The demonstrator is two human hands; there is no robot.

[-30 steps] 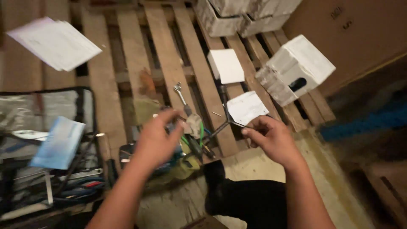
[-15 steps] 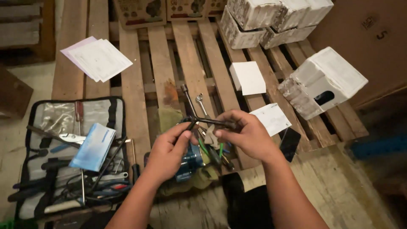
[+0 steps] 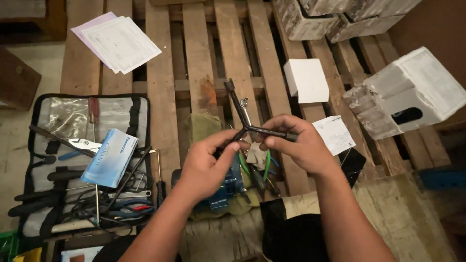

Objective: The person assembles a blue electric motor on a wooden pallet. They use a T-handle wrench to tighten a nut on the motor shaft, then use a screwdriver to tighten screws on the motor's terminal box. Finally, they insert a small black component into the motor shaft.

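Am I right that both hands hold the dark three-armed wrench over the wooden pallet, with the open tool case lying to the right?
Not quite. In the head view, the open tool case lies to the left. Both the left hand and right hand do hold the three-armed wrench over the wooden pallet.

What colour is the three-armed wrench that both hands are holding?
The wrench is dark, near black metal, seen best in the head view between the left hand and right hand.

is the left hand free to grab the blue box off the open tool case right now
Probably not straight away: the left hand shares a grip on the dark three-armed wrench with the right hand. The blue box lies uncovered just beside it.
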